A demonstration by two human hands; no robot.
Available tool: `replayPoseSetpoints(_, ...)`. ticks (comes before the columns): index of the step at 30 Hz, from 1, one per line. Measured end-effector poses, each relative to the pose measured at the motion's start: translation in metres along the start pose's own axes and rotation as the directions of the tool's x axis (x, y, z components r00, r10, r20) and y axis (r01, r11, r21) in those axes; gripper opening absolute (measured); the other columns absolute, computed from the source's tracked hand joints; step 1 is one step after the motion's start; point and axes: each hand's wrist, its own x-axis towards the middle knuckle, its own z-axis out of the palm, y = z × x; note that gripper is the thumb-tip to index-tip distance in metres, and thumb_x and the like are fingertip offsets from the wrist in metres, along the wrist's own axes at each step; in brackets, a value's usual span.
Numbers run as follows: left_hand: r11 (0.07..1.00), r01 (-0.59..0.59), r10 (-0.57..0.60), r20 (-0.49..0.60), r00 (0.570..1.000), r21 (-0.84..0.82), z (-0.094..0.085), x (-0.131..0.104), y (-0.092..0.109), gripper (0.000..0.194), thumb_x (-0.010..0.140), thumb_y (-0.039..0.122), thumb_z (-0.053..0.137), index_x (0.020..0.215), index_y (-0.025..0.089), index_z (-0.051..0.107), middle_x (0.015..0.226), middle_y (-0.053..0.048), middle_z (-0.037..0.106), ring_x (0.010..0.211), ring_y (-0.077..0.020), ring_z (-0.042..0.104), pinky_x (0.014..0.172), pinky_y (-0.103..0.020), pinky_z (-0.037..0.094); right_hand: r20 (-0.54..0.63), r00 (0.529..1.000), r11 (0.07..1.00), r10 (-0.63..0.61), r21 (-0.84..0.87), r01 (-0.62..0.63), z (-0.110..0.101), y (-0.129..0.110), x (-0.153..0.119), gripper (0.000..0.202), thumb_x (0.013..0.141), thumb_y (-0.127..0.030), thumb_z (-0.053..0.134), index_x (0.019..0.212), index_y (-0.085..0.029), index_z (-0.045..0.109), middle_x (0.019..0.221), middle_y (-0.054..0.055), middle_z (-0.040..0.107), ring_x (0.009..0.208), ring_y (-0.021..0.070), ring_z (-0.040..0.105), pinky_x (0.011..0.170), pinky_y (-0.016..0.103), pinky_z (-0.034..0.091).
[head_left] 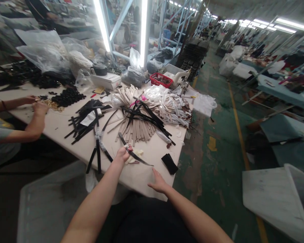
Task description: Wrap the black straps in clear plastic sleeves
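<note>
My left hand is closed around a narrow black strap over the front of the table. The strap slants from upper left down to the right, and its lower tip ends close to my right hand. That hand is open, thumb and fingers apart, with nothing in it. Beneath the held strap lies a pale yellow cloth. A small stack of black pieces rests near the right table edge. Beyond my left hand fans a bundle of beige straps, with long black straps across it.
Black straps lie in a pile at the left. A co-worker's hands handle small gold parts beside black ones. A red basket stands farther back. Bins flank the table, a grey one to the right.
</note>
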Motion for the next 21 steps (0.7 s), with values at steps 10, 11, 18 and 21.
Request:
replayPoseSetpoints(10, 0.982, 0.187, -0.187, 0.100, 0.977, 0.012, -0.001, -0.027, 0.025, 0.028, 0.082, -0.007, 0.038, 0.096, 0.016, 0.046, 0.074, 0.000, 0.043, 0.044, -0.0051, 0.040, 0.035, -0.013, 0.038, -0.253, 0.967, 0.999, -0.007, -0.044, -0.005, -0.014, -0.030, 0.034, 0.087, 0.074, -0.021, 0.072, 0.153, -0.026, 0.035, 0.166, 0.010, 0.010, 0.152, 0.0340, 0.010, 0.121, 0.049, 0.016)
replayPoseSetpoints(11, 0.983, 0.182, -0.183, 0.109, 0.977, 0.018, 0.002, -0.029, 0.028, 0.028, 0.083, -0.006, 0.038, 0.097, 0.016, 0.046, 0.073, 0.000, 0.044, 0.045, -0.0056, 0.041, 0.036, -0.014, 0.038, -0.188, 0.982, 1.000, -0.030, -0.001, 0.030, -0.017, -0.034, 0.036, 0.071, 0.075, -0.020, 0.071, 0.144, -0.025, 0.050, 0.164, 0.010, 0.019, 0.151, 0.0337, 0.014, 0.120, 0.048, 0.018)
replayPoseSetpoints(18, 0.991, 0.031, -0.055, 0.187, 0.981, 0.129, -0.002, -0.053, 0.004, 0.018, 0.094, 0.027, 0.050, 0.103, 0.013, 0.058, 0.089, -0.012, 0.065, 0.074, -0.0194, 0.065, 0.061, -0.031, 0.056, 0.009, 0.999, 0.962, -0.037, 0.272, 0.034, -0.003, -0.062, 0.029, 0.039, 0.101, -0.035, 0.034, 0.097, -0.012, 0.065, 0.070, 0.005, 0.065, 0.058, 0.0154, 0.062, 0.061, 0.027, 0.051)
replayPoseSetpoints(21, 0.930, 0.058, -0.165, 0.270, 0.949, 0.363, -0.027, -0.073, -0.062, 0.032, 0.087, 0.045, 0.063, 0.103, 0.016, 0.062, 0.098, -0.014, 0.070, 0.088, -0.0237, 0.069, 0.072, -0.034, 0.055, 0.023, 0.999, 0.935, -0.022, 0.353, 0.012, 0.002, -0.072, 0.013, 0.046, 0.102, -0.038, 0.022, 0.092, -0.014, 0.059, 0.055, -0.003, 0.051, 0.042, 0.0111, 0.046, 0.045, 0.020, 0.039)
